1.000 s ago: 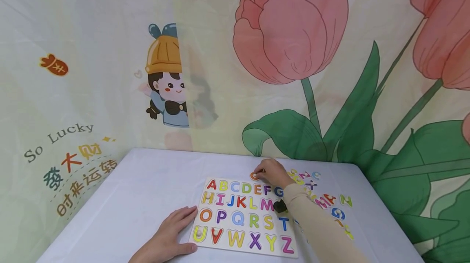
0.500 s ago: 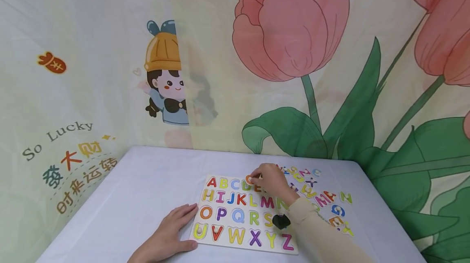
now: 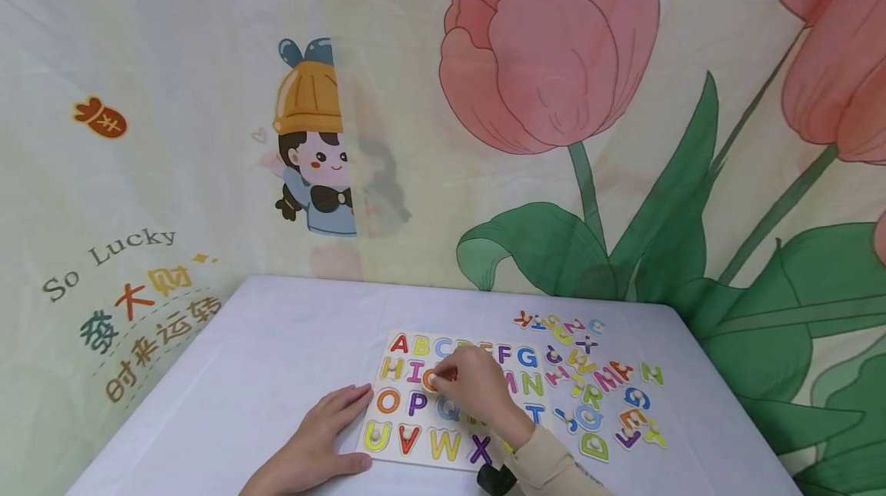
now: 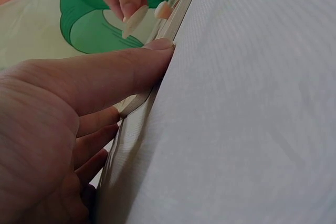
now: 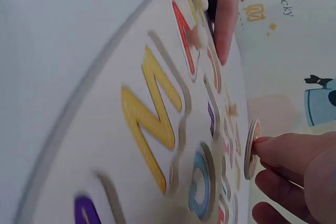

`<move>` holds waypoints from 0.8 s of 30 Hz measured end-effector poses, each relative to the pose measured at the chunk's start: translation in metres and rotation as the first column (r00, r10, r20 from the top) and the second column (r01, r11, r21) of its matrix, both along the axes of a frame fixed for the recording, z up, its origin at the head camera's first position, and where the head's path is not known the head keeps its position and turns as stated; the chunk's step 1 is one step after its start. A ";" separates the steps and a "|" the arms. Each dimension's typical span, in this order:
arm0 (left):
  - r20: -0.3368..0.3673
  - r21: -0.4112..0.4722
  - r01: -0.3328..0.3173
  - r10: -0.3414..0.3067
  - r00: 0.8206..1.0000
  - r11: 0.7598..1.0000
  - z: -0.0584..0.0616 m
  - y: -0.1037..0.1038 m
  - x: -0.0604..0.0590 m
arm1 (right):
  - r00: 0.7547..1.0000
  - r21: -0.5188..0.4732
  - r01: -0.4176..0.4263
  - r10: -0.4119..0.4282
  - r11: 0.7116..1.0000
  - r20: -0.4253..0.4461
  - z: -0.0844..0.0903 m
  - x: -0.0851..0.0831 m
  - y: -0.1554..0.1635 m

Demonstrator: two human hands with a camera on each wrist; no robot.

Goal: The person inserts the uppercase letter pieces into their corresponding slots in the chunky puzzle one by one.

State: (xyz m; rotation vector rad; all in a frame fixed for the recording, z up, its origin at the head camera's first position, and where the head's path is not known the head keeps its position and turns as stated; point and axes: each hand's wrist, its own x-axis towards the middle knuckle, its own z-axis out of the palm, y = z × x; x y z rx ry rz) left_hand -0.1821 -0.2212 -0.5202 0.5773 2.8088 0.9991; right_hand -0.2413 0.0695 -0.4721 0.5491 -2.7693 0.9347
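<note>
Orange and round, the letter piece [image 3: 428,381] pinched by the right hand [image 3: 476,388] above the letter board [image 3: 429,423] seems in the placing step, likely needing alignment over the O slot [image 3: 379,401] leftward, while the left hand [image 3: 320,434], fingers outstretched, touches the board's left edge.

"Head view?"
"From above and behind the fingers [image 3: 351,397], facing forward and down."
"Wrist views?"
"Each close to its fingers, looking past them; both share the pale wooden letter board [image 5: 105,129]."
</note>
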 end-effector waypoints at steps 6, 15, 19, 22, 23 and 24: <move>-0.021 -0.005 0.012 -0.012 1.000 1.000 0.000 0.000 -0.001 | 1.000 -0.075 0.013 -0.011 0.997 0.029 -0.011 0.008 -0.030; -0.118 0.001 0.038 -0.038 0.992 0.999 0.004 0.000 0.002 | 0.997 -0.157 0.028 -0.017 0.987 0.074 -0.029 0.010 -0.055; -0.126 -0.006 0.036 -0.037 0.991 0.999 0.002 -0.001 0.002 | 0.994 -0.189 0.058 -0.040 0.980 0.098 -0.033 0.010 -0.061; -0.078 0.012 0.034 -0.033 0.996 0.999 0.002 -0.001 0.000 | 0.992 -0.188 0.082 -0.062 0.979 0.109 -0.034 0.011 -0.064; -0.065 0.018 0.034 -0.033 0.997 0.999 0.002 -0.001 0.000 | 0.992 -0.185 0.088 -0.069 0.979 0.108 -0.035 0.011 -0.064; -0.056 0.024 0.034 -0.033 0.998 0.999 0.003 -0.001 0.000 | 0.991 -0.180 0.095 -0.076 0.979 0.108 -0.035 0.012 -0.065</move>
